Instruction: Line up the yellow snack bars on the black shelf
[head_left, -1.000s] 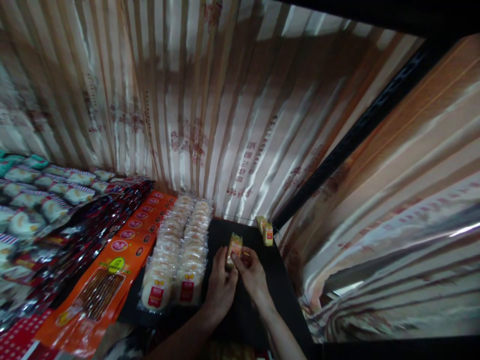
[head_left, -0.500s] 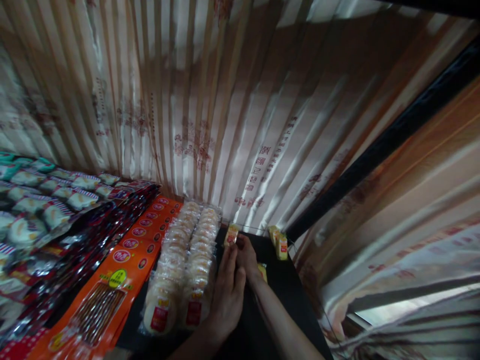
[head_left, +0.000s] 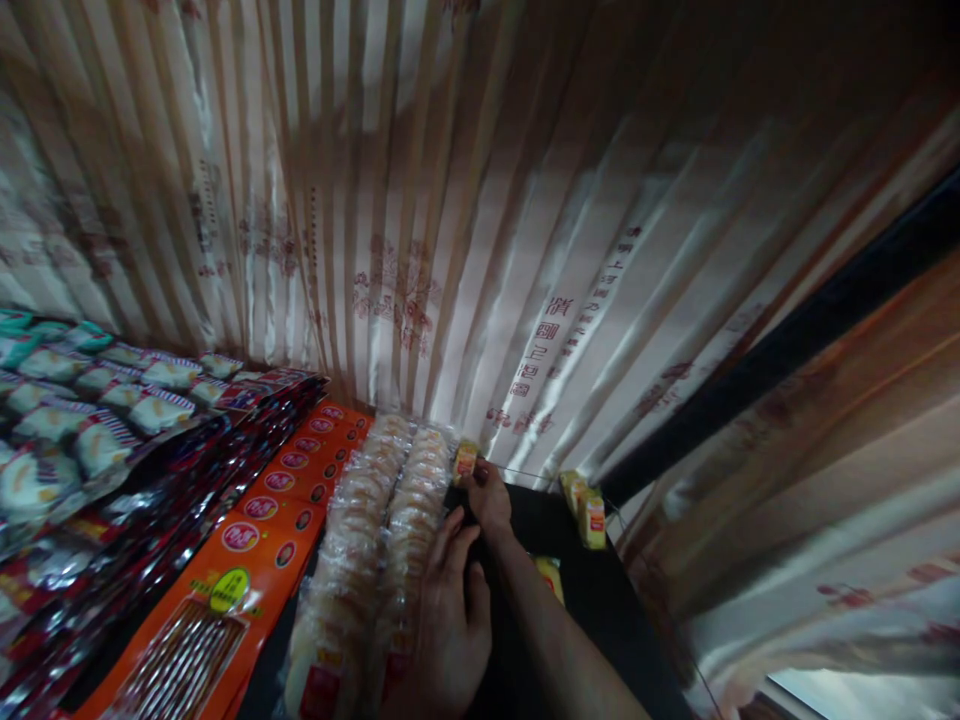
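Note:
My right hand [head_left: 489, 503] is closed at the fingertips on a small yellow packet [head_left: 465, 461] with a red label, standing upright at the back of the dark table [head_left: 517, 640], against the curtain. Nearer to me, my left hand [head_left: 454, 615] holds nothing; its fingers are stretched and the thumb stands apart. It lies beside two rows of round, flat pastries in clear wrappers [head_left: 415, 515], partly covering the right row. Under my right forearm, another yellow packet [head_left: 550, 575] lies flat on the table.
Several yellow packets [head_left: 592, 520] stand at the back right corner. Left are orange snack packs [head_left: 259, 520], dark shiny packs [head_left: 180, 500] and white packets [head_left: 157, 408]. A pleated curtain [head_left: 450, 250] hangs behind; a dark bar [head_left: 750, 375] slants across the right.
My left hand has drawn back toward me, away from the yellow packet and my right hand. My right fingers stay at the packet. The view has shifted slightly.

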